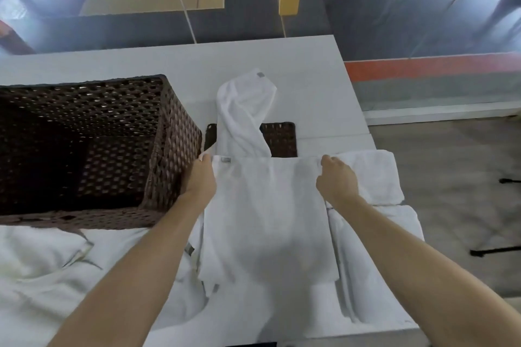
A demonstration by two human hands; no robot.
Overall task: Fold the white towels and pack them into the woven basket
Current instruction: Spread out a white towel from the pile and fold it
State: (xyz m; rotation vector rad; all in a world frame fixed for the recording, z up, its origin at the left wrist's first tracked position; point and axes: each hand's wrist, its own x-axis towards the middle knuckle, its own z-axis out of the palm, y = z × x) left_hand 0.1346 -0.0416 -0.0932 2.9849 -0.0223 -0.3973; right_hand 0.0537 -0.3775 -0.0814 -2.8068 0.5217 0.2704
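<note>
A person holds a white towel (267, 220) spread by its two upper corners over the near middle of the table (310, 79). The left hand (200, 177) pinches the left corner and the right hand (337, 180) has its fingers (329, 162) curled tight on the right corner. The large woven basket (169, 149) stands at the table's left edge, just beside the left hand, and no towel shows inside it. Two folded towels (377, 175) lie along the right edge, and a rumpled heap of towels (42, 267) covers the near left corner. Behind the held edge, a loose towel (242, 104) spills from a small woven basket (279, 138) toward the far side. The fold looks barely begun, and several things could spoil it. If one corner rides higher than the other, the halves will meet askew. The hanging lower hem may drag across the linen beneath and bunch. A forward sweep could catch the loose towel just behind. The right forearm passes close over the folded towels, and a careless swing might push them off the right edge.
</note>
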